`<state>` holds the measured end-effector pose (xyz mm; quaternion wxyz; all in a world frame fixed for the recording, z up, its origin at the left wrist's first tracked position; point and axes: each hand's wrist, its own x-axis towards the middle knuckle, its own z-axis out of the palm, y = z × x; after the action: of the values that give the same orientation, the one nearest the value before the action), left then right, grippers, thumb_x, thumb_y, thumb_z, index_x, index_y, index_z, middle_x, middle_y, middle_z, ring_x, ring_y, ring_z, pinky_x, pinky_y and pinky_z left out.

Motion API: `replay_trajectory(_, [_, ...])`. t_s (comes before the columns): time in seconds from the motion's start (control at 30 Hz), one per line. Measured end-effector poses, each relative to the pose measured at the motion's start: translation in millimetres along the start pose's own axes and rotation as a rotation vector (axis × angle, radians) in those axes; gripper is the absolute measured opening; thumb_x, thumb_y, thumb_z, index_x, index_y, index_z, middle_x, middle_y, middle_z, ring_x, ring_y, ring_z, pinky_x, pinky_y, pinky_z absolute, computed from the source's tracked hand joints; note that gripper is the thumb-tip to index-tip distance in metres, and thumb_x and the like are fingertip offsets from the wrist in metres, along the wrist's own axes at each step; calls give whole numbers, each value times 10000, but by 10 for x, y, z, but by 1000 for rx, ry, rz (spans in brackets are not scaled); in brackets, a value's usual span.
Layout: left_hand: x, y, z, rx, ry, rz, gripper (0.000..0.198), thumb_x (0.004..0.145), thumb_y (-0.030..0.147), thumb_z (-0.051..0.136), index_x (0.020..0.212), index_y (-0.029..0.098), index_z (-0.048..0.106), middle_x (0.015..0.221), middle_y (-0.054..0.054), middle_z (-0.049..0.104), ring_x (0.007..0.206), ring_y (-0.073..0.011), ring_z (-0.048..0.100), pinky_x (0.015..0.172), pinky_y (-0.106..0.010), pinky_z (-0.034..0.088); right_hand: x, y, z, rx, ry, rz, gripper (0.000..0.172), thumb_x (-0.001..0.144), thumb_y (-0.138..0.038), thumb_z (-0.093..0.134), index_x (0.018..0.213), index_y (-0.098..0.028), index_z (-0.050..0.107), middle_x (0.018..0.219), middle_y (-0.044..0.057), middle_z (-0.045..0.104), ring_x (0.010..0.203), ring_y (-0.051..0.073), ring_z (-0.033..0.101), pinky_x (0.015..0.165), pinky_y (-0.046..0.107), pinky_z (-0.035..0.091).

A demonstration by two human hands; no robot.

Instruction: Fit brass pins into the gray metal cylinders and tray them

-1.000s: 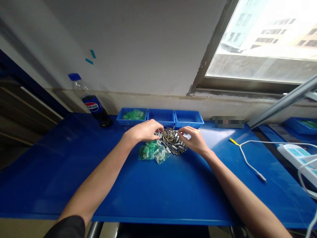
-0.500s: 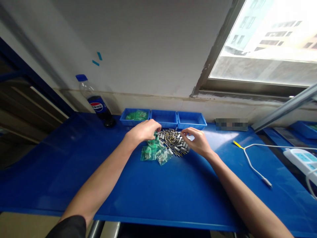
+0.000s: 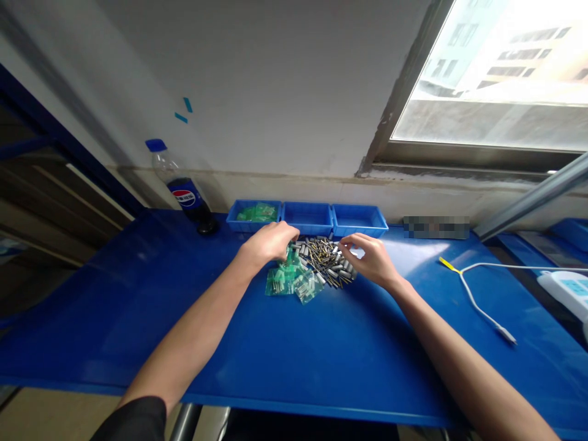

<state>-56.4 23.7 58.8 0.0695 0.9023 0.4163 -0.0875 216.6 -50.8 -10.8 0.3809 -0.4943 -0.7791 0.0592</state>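
Observation:
On the blue table lies a pile of small metal pins and silvery cylinders [image 3: 325, 260]. My left hand [image 3: 274, 241] is at the pile's left edge, above green plastic bags [image 3: 281, 280]; its fingers are bent together and their tips are hidden, so what they hold cannot be made out. At the pile's right edge, my right hand [image 3: 367, 257] has thumb and index finger pinched together on something too small to name. A clear bag with small silvery parts [image 3: 307, 286] lies at the front of the pile.
Behind the pile stand three blue trays: the left tray [image 3: 232, 219] holds green bags, beside a middle tray [image 3: 307, 215] and right tray [image 3: 361, 219]. A cola bottle [image 3: 187, 195] is back left. A white cable [image 3: 475, 303] and power strip [image 3: 565, 291] are at right.
The whole view has shifted slightly, so the scene sits a little further right. Both hands keep nearly the same places and poses beside the pile.

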Motion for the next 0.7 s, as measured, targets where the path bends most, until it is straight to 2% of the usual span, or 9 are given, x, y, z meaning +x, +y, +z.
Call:
replay_trajectory(0.17, [-8, 38, -17, 45, 26, 32, 489, 644, 91, 737, 1116, 219, 721, 976, -74, 759, 871, -253, 708, 679, -273, 482, -12, -19, 6, 16, -17, -14, 116, 951, -263, 609, 921, -222, 713, 869, 63, 748, 759, 199, 693, 732, 329, 540])
replay_trajectory(0.33, [-25, -16, -85, -52, 27, 5, 466, 670, 18, 653, 1083, 216, 737, 879, -58, 757, 777, -210, 703, 664, -262, 470, -14, -34, 7, 12, -31, -13, 119, 957, -278, 609, 929, -226, 712, 882, 66, 753, 761, 204, 698, 730, 335, 544])
replay_trajectory(0.43, [-34, -84, -96, -104, 9, -8, 456, 670, 80, 711, 1102, 225, 735, 939, -59, 763, 790, -213, 702, 662, -264, 474, -10, -43, 2, 16, -31, -12, 115, 959, -271, 606, 930, -228, 709, 886, 62, 751, 763, 202, 699, 734, 339, 543])
replay_trajectory(0.6, [-37, -91, -22, -38, -81, -49, 530, 580, 241, 876, 1084, 229, 713, 1024, -57, 752, 878, -228, 702, 657, -239, 476, -1, -82, 11, 29, -27, -20, 123, 965, -289, 606, 930, -234, 710, 878, 66, 753, 764, 210, 699, 729, 345, 549])
replay_trajectory(0.7, [-50, -20, -8, 3, -78, -47, 514, 588, 195, 851, 1080, 223, 704, 1015, -54, 752, 855, -213, 700, 658, -228, 476, 4, -102, 23, 33, -30, -22, 129, 967, -300, 608, 935, -236, 714, 874, 64, 752, 760, 208, 699, 732, 341, 553])
